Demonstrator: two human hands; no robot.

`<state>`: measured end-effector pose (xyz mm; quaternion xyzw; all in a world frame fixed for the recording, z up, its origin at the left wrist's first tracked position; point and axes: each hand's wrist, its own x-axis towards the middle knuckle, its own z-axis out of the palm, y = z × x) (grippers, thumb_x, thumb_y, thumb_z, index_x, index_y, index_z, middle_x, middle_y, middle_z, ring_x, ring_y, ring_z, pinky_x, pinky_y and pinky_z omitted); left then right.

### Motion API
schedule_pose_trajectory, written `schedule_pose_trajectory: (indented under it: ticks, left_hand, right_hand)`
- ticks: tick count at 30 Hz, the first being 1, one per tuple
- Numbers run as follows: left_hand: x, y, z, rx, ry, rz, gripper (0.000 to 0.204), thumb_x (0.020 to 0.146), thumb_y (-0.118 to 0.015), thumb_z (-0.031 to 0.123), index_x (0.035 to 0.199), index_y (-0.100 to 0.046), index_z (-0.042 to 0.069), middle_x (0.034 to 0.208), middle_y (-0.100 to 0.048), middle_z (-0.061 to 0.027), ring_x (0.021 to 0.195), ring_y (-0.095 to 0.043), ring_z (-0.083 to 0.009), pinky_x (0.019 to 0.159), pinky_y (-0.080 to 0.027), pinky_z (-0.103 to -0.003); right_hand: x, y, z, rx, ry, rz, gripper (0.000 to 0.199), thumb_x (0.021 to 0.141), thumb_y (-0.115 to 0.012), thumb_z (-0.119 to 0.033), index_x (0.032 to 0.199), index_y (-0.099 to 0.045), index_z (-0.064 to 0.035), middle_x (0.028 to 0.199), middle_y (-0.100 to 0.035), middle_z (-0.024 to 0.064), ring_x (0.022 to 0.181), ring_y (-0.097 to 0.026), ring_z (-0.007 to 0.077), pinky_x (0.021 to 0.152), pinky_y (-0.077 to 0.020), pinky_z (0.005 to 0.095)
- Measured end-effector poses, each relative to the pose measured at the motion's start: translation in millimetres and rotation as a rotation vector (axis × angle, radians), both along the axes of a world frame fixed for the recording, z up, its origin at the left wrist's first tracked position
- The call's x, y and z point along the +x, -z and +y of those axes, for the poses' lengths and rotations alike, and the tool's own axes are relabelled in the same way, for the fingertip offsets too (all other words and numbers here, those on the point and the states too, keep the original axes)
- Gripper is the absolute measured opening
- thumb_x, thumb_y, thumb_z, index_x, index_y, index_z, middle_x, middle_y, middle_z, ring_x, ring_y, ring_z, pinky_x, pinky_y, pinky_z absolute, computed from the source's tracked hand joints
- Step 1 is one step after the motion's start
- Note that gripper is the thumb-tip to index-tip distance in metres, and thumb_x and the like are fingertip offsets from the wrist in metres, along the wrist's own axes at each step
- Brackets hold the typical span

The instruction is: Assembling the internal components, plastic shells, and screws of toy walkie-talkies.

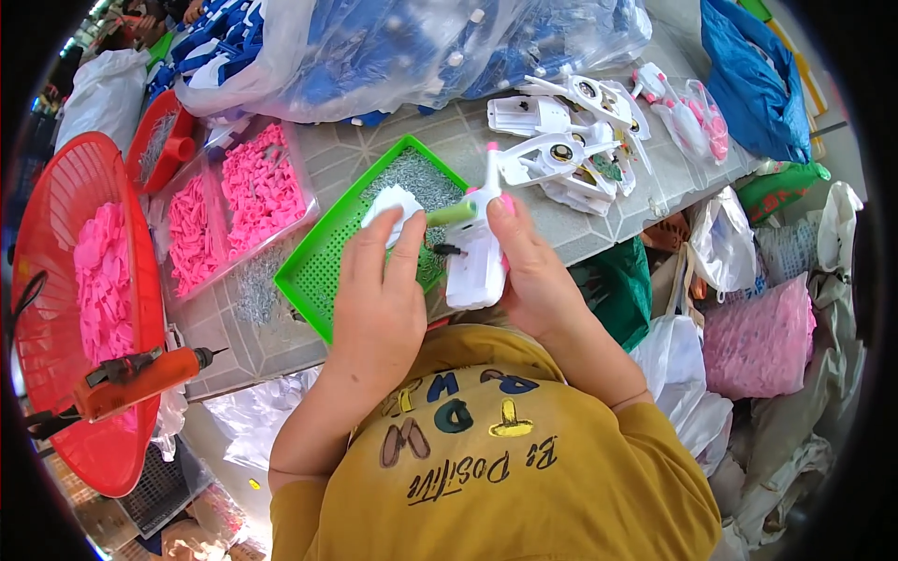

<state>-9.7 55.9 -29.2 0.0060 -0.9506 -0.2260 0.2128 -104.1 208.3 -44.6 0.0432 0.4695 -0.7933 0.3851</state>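
Observation:
My right hand (538, 271) grips a white plastic toy housing (477, 266) with pink trim, held tilted above the table edge. A light green cylinder (451, 214) sticks out from its side toward my left hand, and a short dark part shows below it. My left hand (379, 290) is closed on a small white plastic piece (395, 200), over the green tray (309, 271); its thumb is hidden. Small metal screws (421, 170) fill the far part of that tray. Beyond my right hand lie several white plastic assemblies (561, 154) with round fan-like parts.
At left, pink parts fill a clear container (265, 173) and a red basket (140, 243), with an orange power screwdriver (140, 381) at its rim. A red scoop (173, 150) holds metal pieces. Bagged blue parts (440, 56) line the back; filled bags (758, 337) sit right.

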Motion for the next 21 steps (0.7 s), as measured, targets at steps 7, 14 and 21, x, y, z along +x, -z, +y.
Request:
schedule_pose_trajectory:
  ticks: [7,14,21]
  left_hand:
    - [28,-14,0,0.258,0.045,-0.211,0.042,0.086,-0.067,0.002,0.127,-0.057,0.001,0.112,-0.058,-0.0193,0.103,-0.059,-0.035,0.088,-0.049,-0.04]
    - [113,-48,-79,0.677,0.122,-1.03,0.025,0.084,-0.074,0.011,0.106,-0.07,0.0,0.087,-0.073,-0.0096,0.076,-0.069,-0.0151,0.068,-0.055,-0.029]
    - [71,-35,-78,0.678,0.038,0.164,0.108,0.075,-0.079,0.059,0.152,-0.025,0.007,0.133,-0.054,-0.027,0.115,-0.061,-0.0334,0.098,-0.048,-0.045]
  right_hand:
    - [-16,2,6,0.091,0.101,0.096,0.064,0.099,-0.057,-0.049,0.148,-0.031,-0.0173,0.109,-0.055,0.0007,0.09,-0.058,0.0106,0.067,-0.0504,0.03]
    - [-23,-2,9,-0.086,-0.011,0.108,0.054,0.103,-0.048,-0.046,0.144,-0.043,-0.0111,0.118,-0.061,0.006,0.102,-0.063,0.0188,0.083,-0.0588,0.0472]
    - [-18,22,-19,-0.318,-0.051,-0.024,0.051,0.104,-0.043,-0.041,0.142,-0.044,-0.0082,0.128,-0.06,0.0107,0.108,-0.064,0.0267,0.093,-0.0561,0.0511]
